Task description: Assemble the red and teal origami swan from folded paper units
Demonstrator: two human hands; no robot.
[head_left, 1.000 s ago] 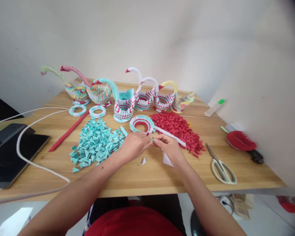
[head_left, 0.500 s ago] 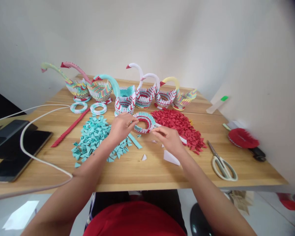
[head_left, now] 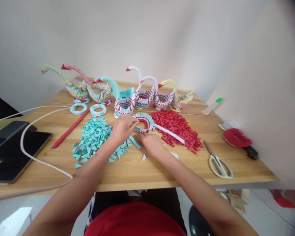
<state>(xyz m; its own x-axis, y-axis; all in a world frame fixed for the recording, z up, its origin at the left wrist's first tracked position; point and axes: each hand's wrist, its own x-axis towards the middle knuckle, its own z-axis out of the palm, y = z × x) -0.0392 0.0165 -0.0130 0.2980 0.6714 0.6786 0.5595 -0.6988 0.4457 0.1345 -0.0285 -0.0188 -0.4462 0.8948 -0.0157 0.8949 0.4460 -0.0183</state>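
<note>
A ring of folded paper pieces [head_left: 149,120] in turquoise, white and red is between my hands. My left hand [head_left: 123,127] has its thumb and fingers pinched at the ring's left rim. At the ring's near edge, my right hand [head_left: 152,143] is closed, its fingertips against the rim and partly hidden. A white folded-paper strip [head_left: 170,132] extends from beside the ring across a heap of red paper triangles [head_left: 179,124]. Turquoise paper triangles [head_left: 94,134] are piled left of my left hand, and a short turquoise strip [head_left: 135,142] lies below the ring.
Several folded-paper swans [head_left: 124,106] stand along the back. Two paper rings [head_left: 98,113] and a red strip [head_left: 71,129] lie left. Scissors [head_left: 218,164] and a red brush-like object [head_left: 236,137] are right. A white cable [head_left: 24,144] crosses a dark tablet [head_left: 27,160].
My right hand has moved left and nearer, from the ring's right side to its front edge. The white strip now shows in full. My left hand stays at the left rim.
</note>
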